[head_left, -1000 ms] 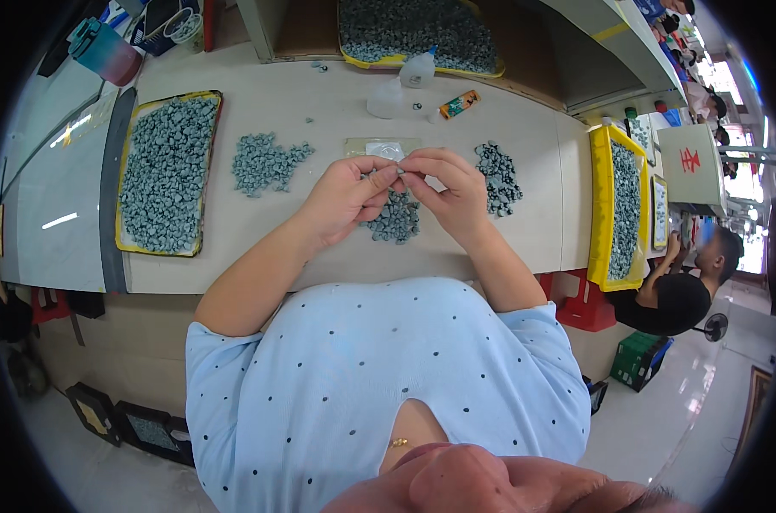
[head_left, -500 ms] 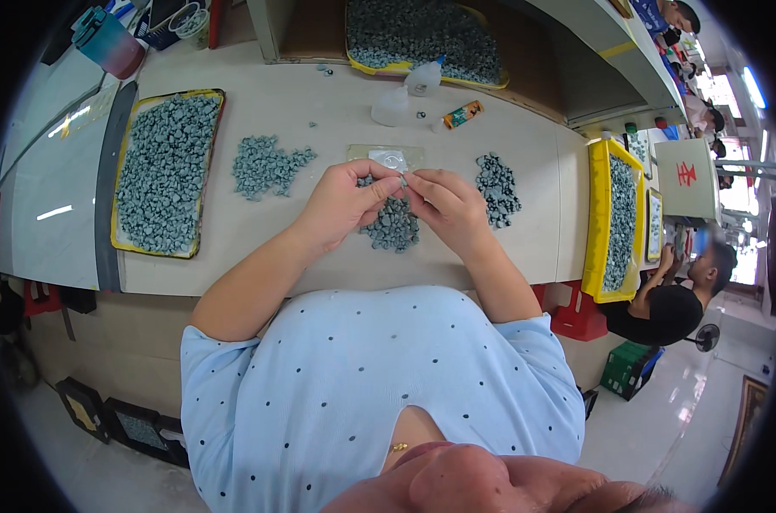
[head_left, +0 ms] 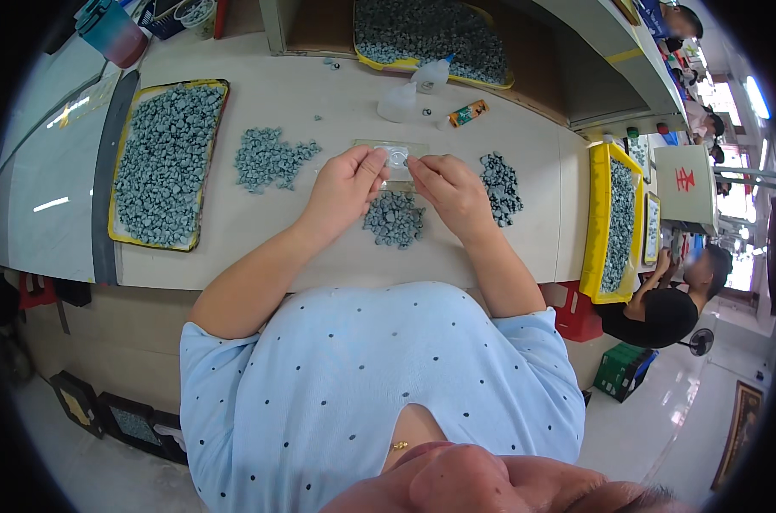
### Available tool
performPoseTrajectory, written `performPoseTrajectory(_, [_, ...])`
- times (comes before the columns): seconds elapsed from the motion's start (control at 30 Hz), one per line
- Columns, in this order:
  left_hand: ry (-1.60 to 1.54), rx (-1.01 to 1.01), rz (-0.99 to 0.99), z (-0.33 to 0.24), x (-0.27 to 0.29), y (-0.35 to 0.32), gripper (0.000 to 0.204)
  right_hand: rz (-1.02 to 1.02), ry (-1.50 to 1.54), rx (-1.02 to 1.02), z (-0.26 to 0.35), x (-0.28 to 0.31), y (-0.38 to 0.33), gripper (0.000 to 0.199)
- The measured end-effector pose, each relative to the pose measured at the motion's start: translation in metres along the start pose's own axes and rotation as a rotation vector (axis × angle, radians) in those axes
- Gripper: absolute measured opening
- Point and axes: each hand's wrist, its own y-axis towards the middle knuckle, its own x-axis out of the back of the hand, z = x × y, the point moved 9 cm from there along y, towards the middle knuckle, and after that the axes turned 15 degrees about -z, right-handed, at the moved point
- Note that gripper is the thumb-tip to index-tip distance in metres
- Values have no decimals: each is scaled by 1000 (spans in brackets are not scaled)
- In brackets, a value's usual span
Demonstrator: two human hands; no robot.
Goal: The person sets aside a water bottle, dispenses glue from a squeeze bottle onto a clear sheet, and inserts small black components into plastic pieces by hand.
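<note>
My left hand (head_left: pixel 347 185) is pinched closed at the left side of a clear rectangular plate (head_left: pixel 392 183) with a shiny round patch in its middle. Whatever lies between its thumb and finger is too small to make out. At the plate's right side my right hand (head_left: pixel 450 190) is closed too, fingertips together; a tiny dark bit shows at their tips, but its kind is unclear. Just below, between the hands, lies a pile of small grey-green stone-like pieces (head_left: pixel 394 222). Similar pieces form a loose heap (head_left: pixel 270 161) on the left and a darker heap (head_left: pixel 501 190) on the right.
A yellow-rimmed tray (head_left: pixel 112 224) full of pieces lies at left, another tray (head_left: pixel 366 61) on the back shelf. Two translucent squeeze bottles (head_left: pixel 396 103) and an orange-green tube (head_left: pixel 468 113) stand behind the plate. A yellow bin (head_left: pixel 595 224) is at right, near a seated person (head_left: pixel 666 312).
My hands were together over the pile, fingertips meeting on a small piece. They have moved apart and slightly away from me to the clear plate, uncovering the pile.
</note>
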Motion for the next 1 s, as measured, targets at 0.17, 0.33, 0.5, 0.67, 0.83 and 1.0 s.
performPoseTrajectory(0.17, [1,13,2,1,5,0,32,23,-12,34,4,-5,3,35])
performPoseTrajectory(0.33, [-29,67,3,2,4,-2,29,46,-15,78,8,-9,5,35])
performPoseTrajectory(0.5, [-83,108,58,6,-3,-4,27,-142,100,-189,-6,3,5,22])
performPoseTrajectory(0.67, [-164,222,162,12,-14,-11,26,-260,192,-325,-5,15,4,19])
performPoseTrajectory(0.83, [-244,315,256,18,-30,-15,27,-289,208,-158,3,22,3,26])
performPoseTrajectory(1.0, [-243,317,256,20,-30,-12,28,-274,195,-8,14,20,5,25])
